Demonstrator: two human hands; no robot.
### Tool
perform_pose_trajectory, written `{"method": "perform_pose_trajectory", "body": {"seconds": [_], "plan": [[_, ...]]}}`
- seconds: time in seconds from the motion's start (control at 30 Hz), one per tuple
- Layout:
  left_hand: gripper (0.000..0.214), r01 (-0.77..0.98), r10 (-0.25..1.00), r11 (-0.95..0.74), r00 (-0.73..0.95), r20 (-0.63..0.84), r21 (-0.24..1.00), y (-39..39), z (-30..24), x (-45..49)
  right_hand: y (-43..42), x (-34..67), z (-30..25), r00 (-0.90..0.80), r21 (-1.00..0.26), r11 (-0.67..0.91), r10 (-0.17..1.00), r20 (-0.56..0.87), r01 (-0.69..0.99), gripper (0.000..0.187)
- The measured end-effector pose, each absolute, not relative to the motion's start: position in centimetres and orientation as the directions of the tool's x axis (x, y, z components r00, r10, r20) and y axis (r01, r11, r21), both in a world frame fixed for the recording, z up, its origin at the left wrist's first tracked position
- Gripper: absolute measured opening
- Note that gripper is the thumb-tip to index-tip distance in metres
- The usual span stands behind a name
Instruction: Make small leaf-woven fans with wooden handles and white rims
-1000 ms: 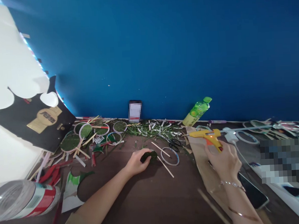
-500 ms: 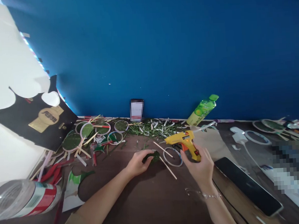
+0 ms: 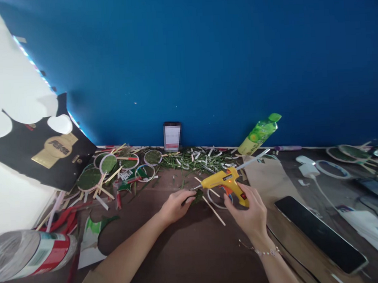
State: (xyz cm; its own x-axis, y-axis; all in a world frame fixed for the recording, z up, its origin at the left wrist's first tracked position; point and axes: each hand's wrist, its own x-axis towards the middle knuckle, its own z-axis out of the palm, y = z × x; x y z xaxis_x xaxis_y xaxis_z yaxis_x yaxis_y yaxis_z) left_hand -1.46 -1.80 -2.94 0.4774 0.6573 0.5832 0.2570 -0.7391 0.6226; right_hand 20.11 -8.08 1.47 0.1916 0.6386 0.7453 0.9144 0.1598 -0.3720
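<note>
My left hand (image 3: 175, 205) rests on the brown table with its fingers closed on a small dark green round piece (image 3: 197, 196). In my right hand (image 3: 249, 210) is a yellow glue gun (image 3: 222, 180), gripped by its orange-trimmed handle. The gun's nozzle points left and sits just above the green piece. A thin wooden stick (image 3: 213, 210) lies slantwise between my hands. Partly behind the gun and my right hand lies a white ring (image 3: 214, 196).
Green-filled rings and sticks (image 3: 108, 169) are piled at the back left, cut green stems (image 3: 196, 159) along the blue wall. A green bottle (image 3: 260, 133) leans there. A dark phone (image 3: 320, 234) lies on brown paper at right. A plastic bottle (image 3: 30, 253) lies at near left.
My right hand has carried the glue gun leftward from the brown paper to the green piece. My left hand has stayed on the piece.
</note>
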Motion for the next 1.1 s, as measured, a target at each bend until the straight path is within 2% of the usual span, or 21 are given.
{"method": "perform_pose_trajectory", "body": {"seconds": [0.5, 1.1], "plan": [[0.017, 0.248, 0.581, -0.811, 0.45, 0.678, 0.53, -1.72, -3.13, -1.37, -8.15, 20.24, 1.18, 0.155, -0.33, 0.162, 0.642, 0.751, 0.93, 0.037], [0.018, 0.267, 0.611, -0.789, 0.44, 0.658, 0.554, -1.79, -3.05, -1.32, -8.27, 20.62, 0.97, 0.118, -0.288, 0.185, 0.616, 0.779, 0.939, 0.04]]}}
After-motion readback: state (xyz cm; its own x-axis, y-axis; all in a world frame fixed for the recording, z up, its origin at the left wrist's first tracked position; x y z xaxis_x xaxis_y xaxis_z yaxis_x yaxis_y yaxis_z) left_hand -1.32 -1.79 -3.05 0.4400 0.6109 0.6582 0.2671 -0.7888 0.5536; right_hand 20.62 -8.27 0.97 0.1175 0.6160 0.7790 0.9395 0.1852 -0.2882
